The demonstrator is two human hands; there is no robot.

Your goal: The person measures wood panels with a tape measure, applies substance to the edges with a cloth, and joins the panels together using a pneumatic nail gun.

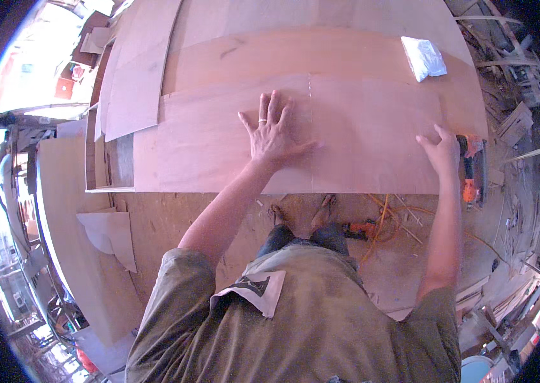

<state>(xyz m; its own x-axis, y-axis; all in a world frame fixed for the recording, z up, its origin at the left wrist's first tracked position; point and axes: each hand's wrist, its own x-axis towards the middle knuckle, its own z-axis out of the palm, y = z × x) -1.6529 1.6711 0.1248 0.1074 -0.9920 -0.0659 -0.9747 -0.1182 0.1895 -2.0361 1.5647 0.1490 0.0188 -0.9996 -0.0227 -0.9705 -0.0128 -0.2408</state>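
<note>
My left hand (273,133) lies flat on a thin plywood sheet (219,150), fingers spread, a ring on one finger. The sheet is part of a broad wooden surface in front of me, and a seam runs away from me just right of that hand. Close to the sheet's right end is my right hand (443,152), its thumb and forefinger apart and nothing visible between them; its other fingers are partly hidden. Just beyond it on the right rests an orange and black nail gun (470,167), partly covered by the hand.
A crumpled white plastic packet (424,59) lies at the far right of the surface. Another thin panel (136,83) overlaps at left. On the floor are an orange power tool (364,230), an orange hose (382,225) and a plywood offcut (112,236). Wood scraps (516,124) crowd the right.
</note>
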